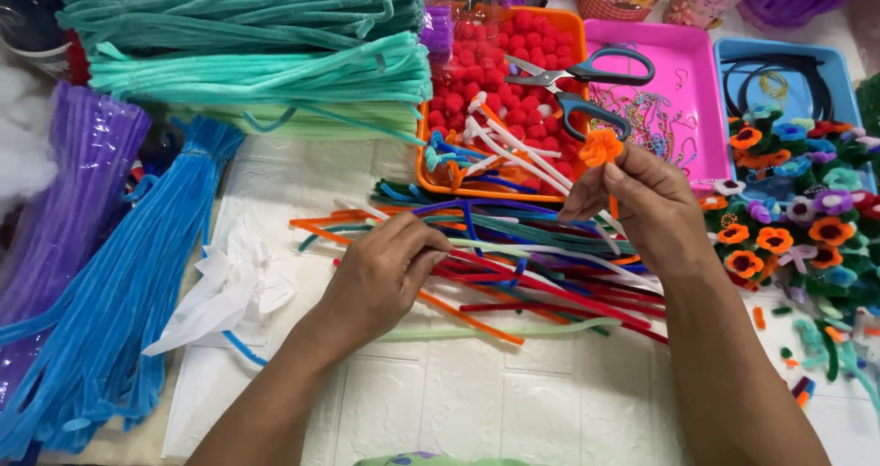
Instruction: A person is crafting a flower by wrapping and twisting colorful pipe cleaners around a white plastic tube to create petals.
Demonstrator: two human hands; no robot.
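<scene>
Single head camera, close, looking down over worktable [477, 402]

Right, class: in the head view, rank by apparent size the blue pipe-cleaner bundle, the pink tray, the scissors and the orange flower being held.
1. blue pipe-cleaner bundle
2. pink tray
3. scissors
4. orange flower, in the right hand

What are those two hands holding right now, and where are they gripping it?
The right hand pinches a small orange flower just under its bloom. The left hand reaches into the loose pile of pipe cleaners; whether it grips one cannot be told.
</scene>
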